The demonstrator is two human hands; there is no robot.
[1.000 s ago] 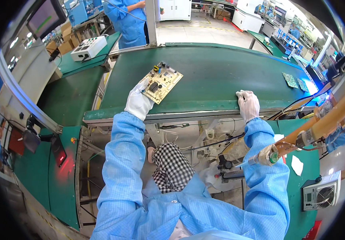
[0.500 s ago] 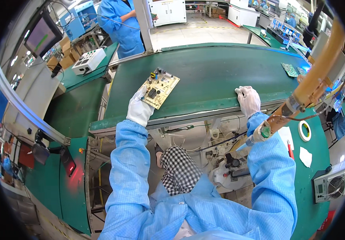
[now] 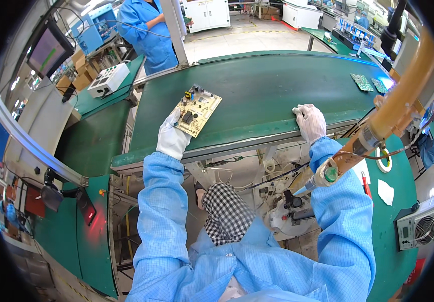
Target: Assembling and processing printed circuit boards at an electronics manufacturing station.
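Observation:
A tan printed circuit board [image 3: 206, 111] with black, yellow and blue components is tilted over the green conveyor belt [image 3: 262, 88]. My left hand [image 3: 172, 140], in a white glove, grips its near left corner; the thumb lies near the board's edge and the other fingers are hidden underneath. To the right, my right hand [image 3: 310, 123], also gloved, rests at the near edge of the belt. Its fingers are curled in, and no object shows in them. At the belt's far right lie a green circuit board [image 3: 361, 82] and a second green board [image 3: 379, 85].
A brownish pipe [image 3: 383, 118] slants down over my right forearm. On the right-hand table are a tape roll [image 3: 383, 161], a red pen-like tool [image 3: 366, 186] and a fan unit [image 3: 418, 229]. At left, a black device [image 3: 87, 207] casts red light. A person in blue [image 3: 149, 38] stands beyond the belt.
The whole view has shifted slightly. My left hand keeps its grip on the circuit board at nearly the same tilt, and my right hand stays at the belt's edge.

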